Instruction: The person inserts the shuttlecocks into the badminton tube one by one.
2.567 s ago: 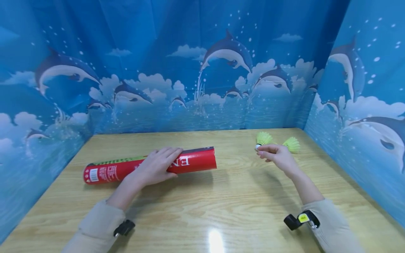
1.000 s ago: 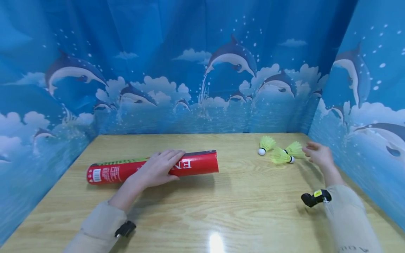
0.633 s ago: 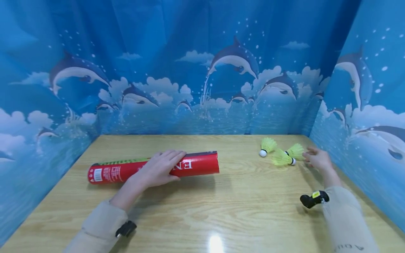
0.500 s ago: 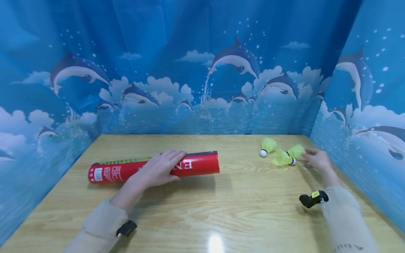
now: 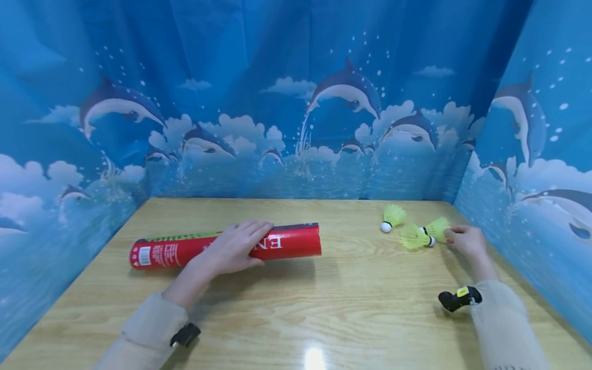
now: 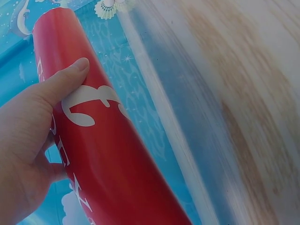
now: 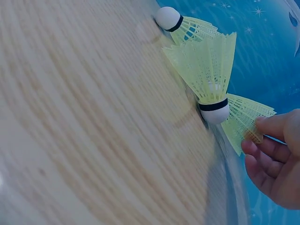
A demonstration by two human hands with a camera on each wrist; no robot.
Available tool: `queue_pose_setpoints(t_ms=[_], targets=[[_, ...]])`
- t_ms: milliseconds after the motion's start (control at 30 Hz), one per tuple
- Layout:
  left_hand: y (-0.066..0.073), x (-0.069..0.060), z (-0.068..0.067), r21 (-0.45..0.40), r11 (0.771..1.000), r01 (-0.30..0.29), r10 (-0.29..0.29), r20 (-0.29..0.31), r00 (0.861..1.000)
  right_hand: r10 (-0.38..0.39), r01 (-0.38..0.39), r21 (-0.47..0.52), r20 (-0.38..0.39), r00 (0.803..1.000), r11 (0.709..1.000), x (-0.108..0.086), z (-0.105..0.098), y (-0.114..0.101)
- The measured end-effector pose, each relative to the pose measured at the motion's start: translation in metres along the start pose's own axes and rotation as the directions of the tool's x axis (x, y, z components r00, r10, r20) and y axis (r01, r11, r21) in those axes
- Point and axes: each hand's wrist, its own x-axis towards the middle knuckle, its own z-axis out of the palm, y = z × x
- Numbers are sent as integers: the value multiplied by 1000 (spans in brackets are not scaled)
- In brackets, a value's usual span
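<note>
A red cardboard shuttlecock tube [image 5: 291,242] lies lengthwise at the left of the table, lettered in white. My left hand [image 5: 231,249] grips it around its middle; in the left wrist view the thumb [image 6: 75,75] lies across the tube. Three yellow-green shuttlecocks with white corks sit together at the back right. Of these, the rightmost shuttlecock [image 7: 241,117] has its skirt edge pinched between the thumb and fingers of my right hand [image 5: 468,240]. The middle shuttlecock [image 7: 208,65] partly covers it, cork toward my right hand. The left shuttlecock [image 5: 393,217] lies a little apart.
The wooden table [image 5: 351,303] ends at a blue dolphin-print curtain [image 5: 259,169] behind and along the right side. My right forearm runs close to that right-hand curtain. Light glares off the table's near edge.
My right hand has moved right, from the left shuttlecock's cork to the rightmost one, and its fingers have come together on that skirt. The left hand keeps its grip on the tube.
</note>
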Motion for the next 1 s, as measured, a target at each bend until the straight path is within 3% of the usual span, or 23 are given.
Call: queue_pose_setpoints(t_ms=[167, 433, 700, 1000], targets=[[-1, 1, 0, 1, 1000, -3, 3, 2, 1000, 10, -8, 25, -59, 998, 1000, -4, -5, 3], [-1, 1, 1, 11, 1000, -9, 9, 12, 1000, 50, -44, 72, -80, 996, 996, -12, -12, -6], [-1, 1, 0, 0, 1000, 1, -1, 24, 1000, -14, 25, 86, -127, 992, 996, -24, -11, -24], [-1, 1, 1, -2, 1000, -1, 1, 29, 1000, -97, 113, 164, -102, 990, 980, -36, -7, -48]])
